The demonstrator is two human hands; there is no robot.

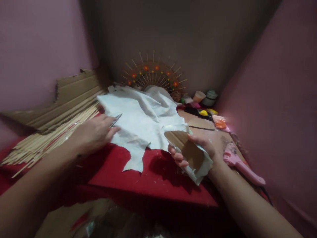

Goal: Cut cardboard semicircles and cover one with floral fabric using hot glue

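Two hands at work, head view. Your left hand (92, 134) closes its fingers on scissors (116, 120), blades pointing up-right into the white fabric (141, 122) spread on the red worktop (158, 175). Your right hand (198, 150) pinches a cardboard piece (184, 145) wrapped in fabric. Fabric looks limp and light; hold it near the cut edge.

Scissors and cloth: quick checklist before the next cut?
1. Scissors gripped in left hand: ok.
2. Blades on the white cloth edge: ok, tips rest there.
3. Blades open or closed: cannot tell, blurred.
4. Right hand holds the cloth-wrapped cardboard piece: ok.
5. Right fingers away from the blades: ok, well apart.
6. Glue gun out of the way: ok, beside the right wrist.
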